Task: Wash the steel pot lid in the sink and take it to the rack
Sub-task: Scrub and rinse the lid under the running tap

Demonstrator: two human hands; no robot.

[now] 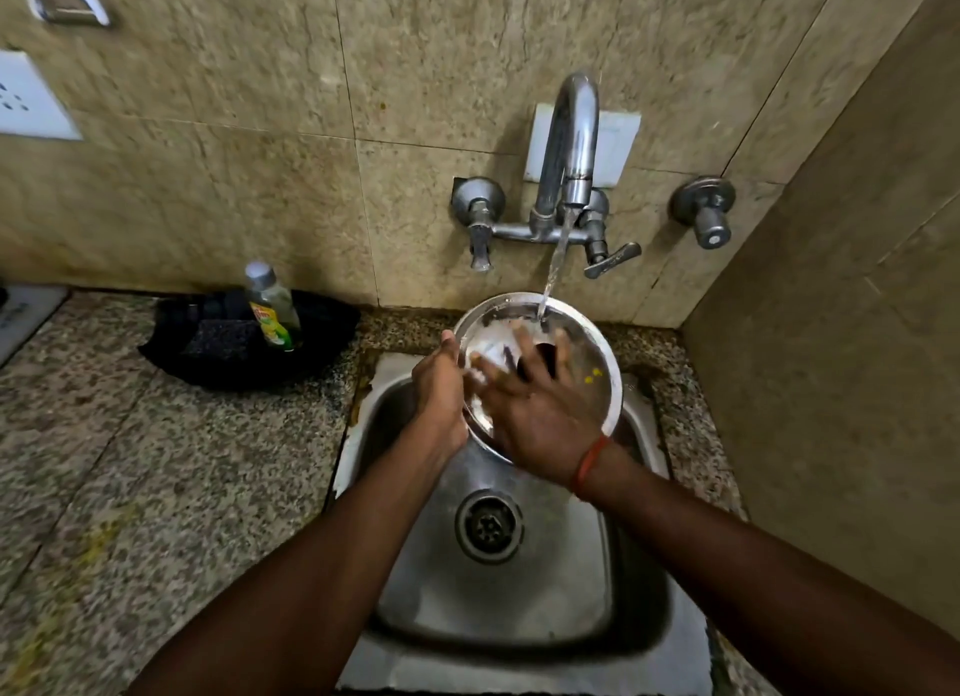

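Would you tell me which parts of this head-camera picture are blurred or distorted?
Head view: the right hand is motion-blurred over the steel pot lid, the left hand sharper; the upper-left wall is smeared; wide-angle distortion bends the sink and counter edges.

Glossy wet steel pot lid point(597, 352), brushed metal sink point(519, 607), shiny chrome tap point(569, 139), speckled polished stone tabletop point(171, 461).

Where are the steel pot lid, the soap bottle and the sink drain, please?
steel pot lid point(597, 378): head view, right inner face near yellow specks.
soap bottle point(271, 313): head view, on its label.
sink drain point(489, 525): head view, strainer centre.
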